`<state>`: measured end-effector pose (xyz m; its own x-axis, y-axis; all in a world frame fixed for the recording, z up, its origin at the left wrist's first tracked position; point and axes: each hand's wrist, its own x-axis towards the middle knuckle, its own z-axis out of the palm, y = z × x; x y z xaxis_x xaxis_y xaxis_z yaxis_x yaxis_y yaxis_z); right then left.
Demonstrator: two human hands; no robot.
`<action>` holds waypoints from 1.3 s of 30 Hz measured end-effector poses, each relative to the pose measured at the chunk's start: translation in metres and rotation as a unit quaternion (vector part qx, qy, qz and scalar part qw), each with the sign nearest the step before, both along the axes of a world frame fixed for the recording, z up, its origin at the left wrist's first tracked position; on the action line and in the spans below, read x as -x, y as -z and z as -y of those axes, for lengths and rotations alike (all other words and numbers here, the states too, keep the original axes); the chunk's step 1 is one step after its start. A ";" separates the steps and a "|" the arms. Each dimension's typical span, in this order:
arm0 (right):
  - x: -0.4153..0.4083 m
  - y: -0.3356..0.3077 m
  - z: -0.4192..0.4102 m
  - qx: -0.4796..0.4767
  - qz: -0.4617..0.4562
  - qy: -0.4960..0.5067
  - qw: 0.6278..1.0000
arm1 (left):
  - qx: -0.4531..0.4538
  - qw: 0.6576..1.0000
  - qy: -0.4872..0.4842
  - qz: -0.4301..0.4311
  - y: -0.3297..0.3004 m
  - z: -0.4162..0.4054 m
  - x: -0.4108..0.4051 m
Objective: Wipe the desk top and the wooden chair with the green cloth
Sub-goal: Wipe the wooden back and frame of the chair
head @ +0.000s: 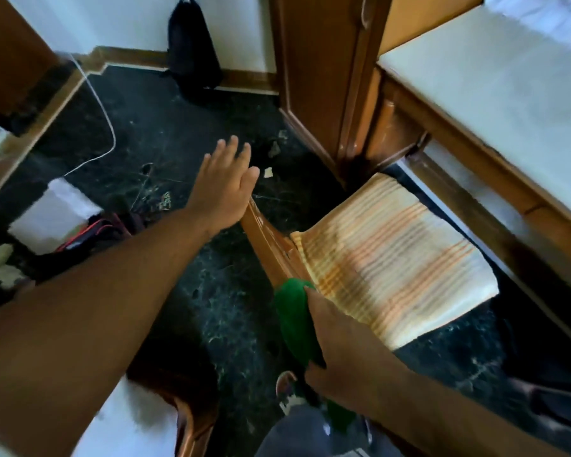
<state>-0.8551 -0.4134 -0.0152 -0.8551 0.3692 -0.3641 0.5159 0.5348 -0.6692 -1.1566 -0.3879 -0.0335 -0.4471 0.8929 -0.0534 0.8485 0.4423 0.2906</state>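
Observation:
The wooden chair [267, 239] stands in the middle, its glossy brown back rail running from upper left to lower right beside a striped orange and cream seat cushion [393, 255]. My right hand [333, 344] presses the green cloth [294, 318] against the lower part of that rail. My left hand [225, 183] is flat with fingers together, its palm edge resting at the upper end of the rail. The desk top [495, 84] is a pale slab in a wooden frame at the upper right, above the seat.
A tall wooden cabinet [327, 77] stands behind the chair. On the dark marble floor [178, 133] lie a white cable [103, 117], a black bag [192, 51] by the wall, a white box [53, 216] and clutter at left. My shoe [289, 390] is below the cloth.

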 end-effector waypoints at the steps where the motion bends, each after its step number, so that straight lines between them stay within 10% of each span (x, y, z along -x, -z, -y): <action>1: 0.021 -0.002 -0.003 -0.018 -0.009 0.017 1.000 | -0.005 1.000 0.004 0.011 0.003 0.002 0.002; 7: 0.113 -0.007 -0.034 0.031 -0.030 0.082 0.996 | 0.031 0.998 0.025 0.038 -0.002 0.003 0.014; 13: 0.001 -0.016 -0.001 0.074 -0.032 0.042 0.996 | 0.043 0.998 0.021 0.036 -0.010 0.004 0.007; 22: 0.038 -0.019 0.010 -0.045 0.048 0.092 0.994 | 0.045 0.995 0.055 0.068 -0.013 0.004 0.012; 31: 0.164 -0.002 -0.015 -0.153 0.014 0.204 0.967 | 0.098 0.936 0.073 0.332 -0.045 0.009 0.044; 39: 0.091 -0.008 0.026 -0.141 0.116 0.316 0.931 | -0.039 0.941 0.298 0.152 -0.051 0.019 0.029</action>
